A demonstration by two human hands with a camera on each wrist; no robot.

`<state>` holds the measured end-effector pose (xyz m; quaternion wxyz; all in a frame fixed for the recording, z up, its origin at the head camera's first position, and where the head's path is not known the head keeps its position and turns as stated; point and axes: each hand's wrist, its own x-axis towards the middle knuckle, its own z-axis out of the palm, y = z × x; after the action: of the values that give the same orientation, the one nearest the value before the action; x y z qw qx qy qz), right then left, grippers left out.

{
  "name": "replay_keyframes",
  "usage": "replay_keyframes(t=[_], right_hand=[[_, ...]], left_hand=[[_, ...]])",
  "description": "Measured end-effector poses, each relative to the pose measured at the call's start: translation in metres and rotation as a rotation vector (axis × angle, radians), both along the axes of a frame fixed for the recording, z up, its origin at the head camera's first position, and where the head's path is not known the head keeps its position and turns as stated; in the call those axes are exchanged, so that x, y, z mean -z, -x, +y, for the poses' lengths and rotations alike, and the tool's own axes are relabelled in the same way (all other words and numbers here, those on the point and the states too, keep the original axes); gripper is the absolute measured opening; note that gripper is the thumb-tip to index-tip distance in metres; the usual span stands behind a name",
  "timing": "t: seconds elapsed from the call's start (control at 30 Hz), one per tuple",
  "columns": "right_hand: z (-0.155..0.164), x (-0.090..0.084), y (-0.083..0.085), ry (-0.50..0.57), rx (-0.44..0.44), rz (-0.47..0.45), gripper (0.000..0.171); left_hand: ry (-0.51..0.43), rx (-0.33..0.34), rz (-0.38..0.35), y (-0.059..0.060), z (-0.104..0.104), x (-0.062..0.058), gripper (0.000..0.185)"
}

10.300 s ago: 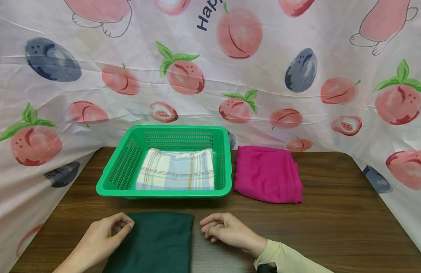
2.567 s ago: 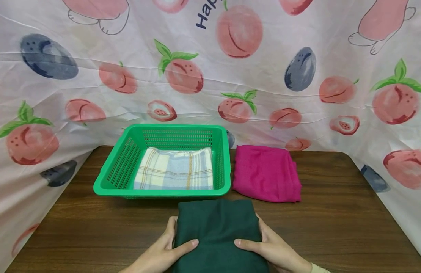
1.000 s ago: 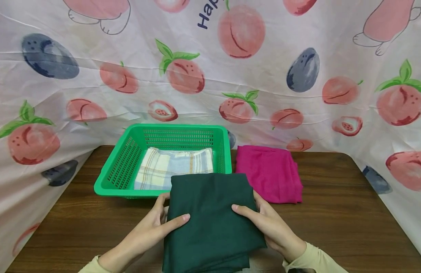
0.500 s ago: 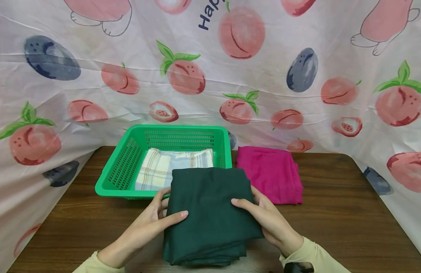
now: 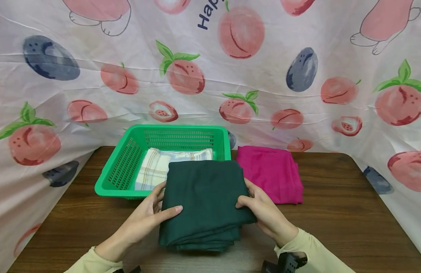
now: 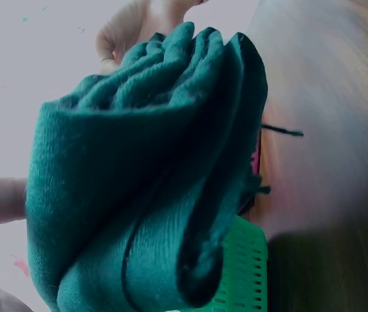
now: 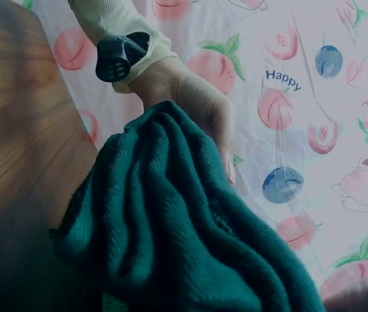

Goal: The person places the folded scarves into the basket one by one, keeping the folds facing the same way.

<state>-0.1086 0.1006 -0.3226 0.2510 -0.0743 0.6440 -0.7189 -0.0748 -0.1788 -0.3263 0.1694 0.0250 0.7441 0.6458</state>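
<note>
A thick, folded dark green cloth (image 5: 203, 197) is held up off the table in the head view, hiding part of the basket's front rim. My left hand (image 5: 142, 218) grips its left side, thumb on top and fingers beneath. On the other side my right hand (image 5: 268, 212) holds it with a bent thumb on top. The left wrist view shows the layered folds of the green cloth (image 6: 125, 175) edge-on, with loose threads. Behind it stands a green basket (image 5: 111, 163) with a folded plaid cloth (image 5: 154, 167) inside, partly covered from view.
A folded magenta cloth (image 5: 272, 174) lies on the wooden table (image 5: 340, 212), right of the basket. A fruit-printed curtain (image 5: 261, 76) hangs behind the table and along both sides.
The green cloth lay flat at the table's front left; both hands then gripped it and lifted it. Lately it has moved forward and slightly left, toward the basket. The right thumb has bent.
</note>
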Motion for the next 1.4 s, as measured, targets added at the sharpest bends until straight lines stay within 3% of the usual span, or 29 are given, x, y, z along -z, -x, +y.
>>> replay_keyframes(t=[0.37, 0.77, 1.1, 1.4], right_hand=[[-0.008, 0.0, 0.013, 0.022, -0.015, 0.043, 0.069], [-0.016, -0.007, 0.029, 0.074, -0.028, 0.077, 0.078], [-0.021, -0.009, 0.035, 0.089, -0.08, 0.151, 0.093], [-0.026, -0.014, 0.046, 0.119, -0.018, 0.126, 0.097]], left_hand=[[0.035, -0.04, 0.017, 0.007, -0.002, -0.006, 0.088], [0.032, -0.104, -0.006, 0.015, -0.002, -0.015, 0.088], [-0.04, -0.124, 0.034, 0.024, -0.004, -0.022, 0.079], [-0.153, -0.111, 0.071, 0.034, -0.006, -0.031, 0.079]])
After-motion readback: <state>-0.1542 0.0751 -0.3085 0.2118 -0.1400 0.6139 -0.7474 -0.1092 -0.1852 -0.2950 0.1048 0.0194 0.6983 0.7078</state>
